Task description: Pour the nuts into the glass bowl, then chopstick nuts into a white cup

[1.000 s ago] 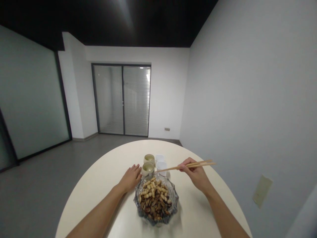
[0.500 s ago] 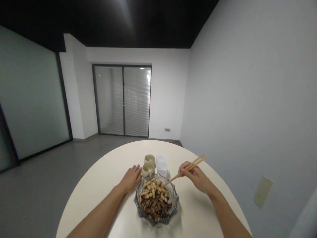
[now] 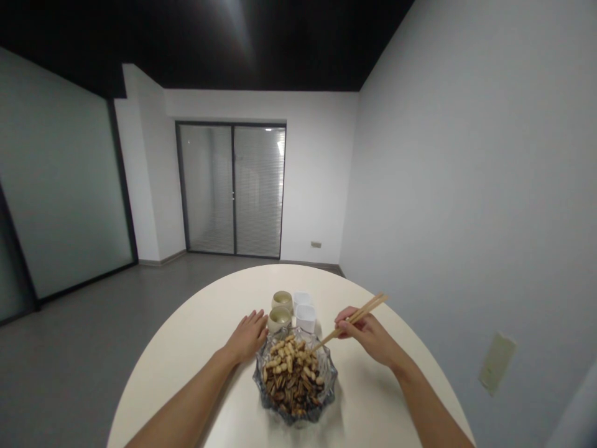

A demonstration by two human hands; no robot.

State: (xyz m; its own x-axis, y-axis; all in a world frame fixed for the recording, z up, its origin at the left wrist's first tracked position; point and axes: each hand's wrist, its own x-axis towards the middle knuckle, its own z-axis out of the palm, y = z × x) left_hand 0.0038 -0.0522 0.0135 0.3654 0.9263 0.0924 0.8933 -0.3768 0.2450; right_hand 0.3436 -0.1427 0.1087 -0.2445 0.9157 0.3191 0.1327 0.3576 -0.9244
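Observation:
A scalloped glass bowl [image 3: 331, 386] stands near me, heaped with peanuts in the shell [image 3: 288, 353] and dark striped seeds [image 3: 291, 389]. My right hand [image 3: 366, 333] is closed around a pair of wooden chopsticks [image 3: 359, 314], whose tips reach down to the peanuts at the bowl's right side. Whether the tips pinch a peanut is too small to tell. My left hand [image 3: 249, 336] lies flat with fingers stretched out on the table, just left of the bowl and holding nothing. Its fingertips are close to the nearer of two greenish cups [image 3: 280, 319].
Behind the bowl, the second greenish cup [image 3: 282, 301] and two white square cups [image 3: 305, 318] stand close together. The round cream table [image 3: 196, 330] has a curved far edge. A grey wall [image 3: 466, 186] rises along the right.
The chopsticks' rear ends have drawn closer together, and their tips have shifted slightly over the peanuts. My left hand stays in place.

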